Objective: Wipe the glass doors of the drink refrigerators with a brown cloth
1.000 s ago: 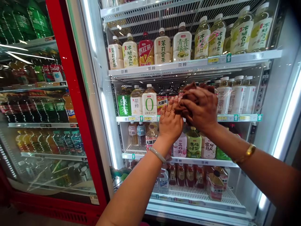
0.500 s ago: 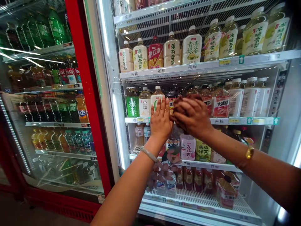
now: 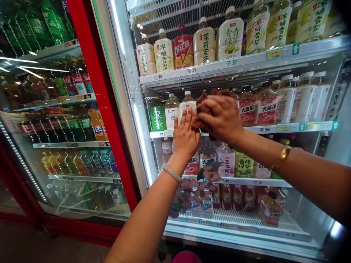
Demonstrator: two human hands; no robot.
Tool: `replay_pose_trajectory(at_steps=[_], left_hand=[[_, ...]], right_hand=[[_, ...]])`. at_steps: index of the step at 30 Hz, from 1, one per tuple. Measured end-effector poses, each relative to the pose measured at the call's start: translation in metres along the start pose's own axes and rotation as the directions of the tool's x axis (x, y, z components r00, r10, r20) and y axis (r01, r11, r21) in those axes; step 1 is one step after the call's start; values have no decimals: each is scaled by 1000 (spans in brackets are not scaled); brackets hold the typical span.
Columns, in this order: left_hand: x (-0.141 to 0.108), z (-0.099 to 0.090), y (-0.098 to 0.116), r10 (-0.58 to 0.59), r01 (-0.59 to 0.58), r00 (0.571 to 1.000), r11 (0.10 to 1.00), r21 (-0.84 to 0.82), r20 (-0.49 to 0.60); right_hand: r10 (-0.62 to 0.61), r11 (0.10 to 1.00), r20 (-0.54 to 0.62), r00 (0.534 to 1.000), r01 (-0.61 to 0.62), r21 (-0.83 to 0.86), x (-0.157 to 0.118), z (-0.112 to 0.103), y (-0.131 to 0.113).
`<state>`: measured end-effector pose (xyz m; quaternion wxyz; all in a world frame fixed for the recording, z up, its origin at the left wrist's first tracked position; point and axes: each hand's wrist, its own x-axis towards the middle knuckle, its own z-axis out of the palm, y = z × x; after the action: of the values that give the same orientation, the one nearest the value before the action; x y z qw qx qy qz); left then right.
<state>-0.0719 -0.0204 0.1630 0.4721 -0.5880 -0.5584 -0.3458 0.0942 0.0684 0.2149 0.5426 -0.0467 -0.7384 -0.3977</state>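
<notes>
My left hand (image 3: 187, 135) lies flat with its fingers stretched upward on the glass door of a lit drinks cooler. Just to its right, my right hand (image 3: 221, 116) is closed round a crumpled dark brown cloth (image 3: 201, 104), which bulges out at its left and top, close to the glass. Behind the glass, bottles of tea stand on the shelves, among them a green-labelled bottle (image 3: 157, 117) left of my left hand and a red-labelled bottle (image 3: 267, 107) right of my right hand. Flower decoration (image 3: 210, 173) shows on the glass below my hands.
A red door frame (image 3: 101, 91) runs down the left side, beside another cooler with green bottles (image 3: 56, 23) and an orange bottle (image 3: 96, 122). A bright light strip (image 3: 141, 142) lines the inner left edge. Something pink and round (image 3: 186, 256) shows at the bottom edge.
The view has shifted and tilted slightly, and the shelves look nearer. My right hand with the cloth has moved a little up and left; my left hand stays flat on the glass.
</notes>
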Motion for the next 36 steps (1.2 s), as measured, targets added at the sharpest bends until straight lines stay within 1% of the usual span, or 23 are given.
replay_pose_trajectory(at_steps=[2,4,5,6,8,10,11,13,15,17,19,20,21,23,25,26,27,28,30,32,33,34,36], left_hand=[[-3,-3,-7,6,-6,1000,1000,1,6],[-6,-4,-13,16,-16,1000,1000,16,-3],[-7,-3,-14,21,-21,1000,999,27,-11],[-7,-2,-14,27,-26,999,999,37,-24],[-7,1,-14,35,-32,998,998,56,-54],[-7,2,-14,32,-27,997,997,70,-73],[-8,2,-16,25,-20,997,997,74,-76],[-10,0,-21,9,-3,997,997,80,-73],[-14,-5,-31,3,4,997,996,92,-71],[-19,-11,-42,8,0,998,994,112,-64],[-22,-15,-51,13,-6,999,992,124,-52],[-23,-16,-55,15,-10,999,992,123,-45],[-24,-17,-57,19,-15,999,993,120,-39],[-23,-16,-59,27,-23,999,993,119,-35],[-23,-16,-60,22,-16,998,992,126,-51],[-24,-17,-61,12,-4,998,992,130,-62],[-25,-18,-63,-1,10,998,991,132,-70],[-28,-20,-66,-12,21,997,991,132,-71],[-33,-25,-74,-25,33,998,990,140,-55],[-39,-31,-84,-30,35,999,988,151,-32],[-41,-32,-88,-32,36,999,988,153,-25],[-42,-33,-92,-36,39,999,988,152,-24],[-41,-32,-97,-39,44,999,989,142,-35]], right_hand=[[-261,965,22,965,261,-9,-26,-9,-3],[-409,912,18,912,409,-28,-42,-17,9],[-404,913,2,915,404,-48,-41,-19,17],[-346,936,-21,938,344,-72,-36,-18,25],[-132,987,-83,988,122,-108,-12,-10,33],[54,993,-134,990,-67,-95,15,2,26],[84,992,-151,985,-97,-81,25,7,17],[4,998,-174,985,-16,-67,32,14,-4],[-188,982,-154,970,182,-51,20,14,-21],[-394,918,-103,913,396,2,1,7,-23],[-496,866,-66,866,499,39,-8,-1,-11],[-483,874,-59,874,485,31,-6,-3,-3],[-424,905,-64,903,425,8,1,-3,4],[-215,977,-116,970,212,-41,25,4,12],[-16,999,-199,980,9,-40,52,17,4],[35,999,-226,974,-43,-29,61,23,-5],[41,999,-238,970,-48,-21,66,29,-16],[-5,1000,-236,972,1,-18,66,32,-28],[-222,974,-180,958,226,1,53,34,-44],[-443,892,-110,890,450,48,36,29,-46],[-492,865,-84,867,497,66,31,26,-41],[-490,867,-64,869,494,69,30,25,-35],[-355,933,-56,933,358,43,43,26,-22]])
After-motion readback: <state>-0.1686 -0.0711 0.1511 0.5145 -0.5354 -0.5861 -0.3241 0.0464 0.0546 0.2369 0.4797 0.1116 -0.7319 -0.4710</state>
